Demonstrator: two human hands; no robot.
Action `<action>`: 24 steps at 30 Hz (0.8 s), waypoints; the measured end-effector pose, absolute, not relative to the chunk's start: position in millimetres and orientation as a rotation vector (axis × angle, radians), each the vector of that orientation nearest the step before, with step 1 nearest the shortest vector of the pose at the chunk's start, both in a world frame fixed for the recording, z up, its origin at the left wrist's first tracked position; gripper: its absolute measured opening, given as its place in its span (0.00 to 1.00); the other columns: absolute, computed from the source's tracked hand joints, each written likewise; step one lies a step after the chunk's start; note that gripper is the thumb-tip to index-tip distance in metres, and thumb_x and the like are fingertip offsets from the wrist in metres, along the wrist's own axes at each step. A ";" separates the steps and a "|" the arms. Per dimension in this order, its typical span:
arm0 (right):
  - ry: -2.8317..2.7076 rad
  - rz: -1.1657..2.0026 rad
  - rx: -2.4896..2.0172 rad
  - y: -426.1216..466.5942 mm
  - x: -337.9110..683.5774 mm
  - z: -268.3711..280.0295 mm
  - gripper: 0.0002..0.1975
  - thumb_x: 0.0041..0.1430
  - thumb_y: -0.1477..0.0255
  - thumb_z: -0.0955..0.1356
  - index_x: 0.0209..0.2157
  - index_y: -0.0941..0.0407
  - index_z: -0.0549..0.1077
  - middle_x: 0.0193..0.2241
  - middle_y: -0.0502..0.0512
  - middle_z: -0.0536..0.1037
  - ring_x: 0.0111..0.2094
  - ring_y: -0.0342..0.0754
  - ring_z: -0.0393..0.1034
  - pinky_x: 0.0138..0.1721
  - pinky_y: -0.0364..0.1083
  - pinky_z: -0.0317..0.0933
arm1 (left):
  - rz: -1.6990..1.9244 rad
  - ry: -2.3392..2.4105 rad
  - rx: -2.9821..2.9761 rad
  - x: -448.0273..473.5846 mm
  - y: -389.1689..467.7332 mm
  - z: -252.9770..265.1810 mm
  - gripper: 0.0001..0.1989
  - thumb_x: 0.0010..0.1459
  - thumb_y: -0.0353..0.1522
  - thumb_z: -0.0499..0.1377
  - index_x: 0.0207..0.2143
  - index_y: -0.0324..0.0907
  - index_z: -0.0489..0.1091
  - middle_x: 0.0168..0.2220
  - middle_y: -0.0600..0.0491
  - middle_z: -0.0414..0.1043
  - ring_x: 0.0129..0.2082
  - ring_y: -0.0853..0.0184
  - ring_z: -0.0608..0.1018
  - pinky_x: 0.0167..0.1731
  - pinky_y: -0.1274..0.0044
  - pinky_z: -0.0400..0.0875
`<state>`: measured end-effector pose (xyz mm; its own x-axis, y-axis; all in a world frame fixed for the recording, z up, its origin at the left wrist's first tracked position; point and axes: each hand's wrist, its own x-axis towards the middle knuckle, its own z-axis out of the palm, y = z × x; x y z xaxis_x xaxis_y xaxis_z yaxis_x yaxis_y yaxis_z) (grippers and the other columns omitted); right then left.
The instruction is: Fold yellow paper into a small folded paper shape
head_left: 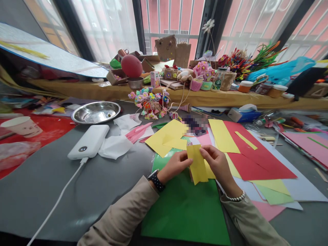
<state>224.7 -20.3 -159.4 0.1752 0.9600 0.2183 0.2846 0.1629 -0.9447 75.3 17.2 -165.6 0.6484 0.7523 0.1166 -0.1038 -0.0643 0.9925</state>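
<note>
A small strip of yellow paper (197, 165) is held up between my two hands, over a green sheet (184, 208) on the table. My left hand (176, 165), with a dark dotted watch band at the wrist, pinches the strip's left edge. On the opposite side my right hand (216, 162) grips the upper right edge between thumb and fingers; a beaded bracelet circles that wrist. Part of another yellow piece (210, 172) shows behind the strip. Larger yellow paper (166, 135) lies just beyond my left hand.
Red paper (258, 159) and other coloured sheets spread to the right. Leftward are a white power bank (89, 141) with a cable, crumpled tissue (116, 147) and a metal plate (96, 112). Pipe-cleaner flowers (150, 102) stand at the back, before a craft-filled ledge (217, 99).
</note>
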 end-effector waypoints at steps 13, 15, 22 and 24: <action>-1.422 0.341 -1.400 -22.1 216.8 -165.2 0.07 0.50 0.68 0.63 0.31 0.55 0.68 0.29 0.53 0.73 0.30 0.47 0.68 0.33 0.47 0.62 | 0.872 0.757 1.664 78.8 14.0 -166.4 0.12 0.51 0.36 0.50 0.30 0.38 0.69 0.26 0.52 0.68 0.28 0.67 0.68 0.28 0.79 0.62; -1.485 0.221 -1.399 -22.7 215.2 -166.1 0.06 0.51 0.70 0.62 0.32 0.54 0.68 0.28 0.53 0.73 0.29 0.47 0.68 0.33 0.47 0.62 | 0.914 0.785 1.641 78.6 14.9 -166.8 0.13 0.52 0.36 0.49 0.29 0.37 0.68 0.26 0.53 0.67 0.27 0.68 0.67 0.27 0.80 0.61; -1.614 0.079 -1.338 -23.5 212.4 -171.5 0.10 0.53 0.73 0.60 0.38 0.52 0.67 0.31 0.53 0.73 0.32 0.46 0.67 0.34 0.47 0.62 | 0.960 0.885 1.547 78.0 17.4 -171.4 0.16 0.50 0.40 0.51 0.19 0.37 0.64 0.18 0.56 0.58 0.19 0.73 0.60 0.20 0.81 0.54; -1.667 0.049 -1.298 -24.0 213.3 -172.3 0.12 0.53 0.75 0.60 0.40 0.52 0.67 0.32 0.53 0.72 0.33 0.46 0.66 0.35 0.46 0.62 | 0.967 0.904 1.550 77.8 17.1 -170.9 0.17 0.50 0.41 0.50 0.17 0.37 0.62 0.17 0.57 0.56 0.18 0.74 0.58 0.19 0.81 0.52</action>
<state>213.3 -24.0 -172.3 0.0553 0.7544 0.6540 0.7147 0.4275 -0.5536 77.8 17.1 -170.9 0.3881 0.9128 0.1273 0.0660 -0.1653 0.9840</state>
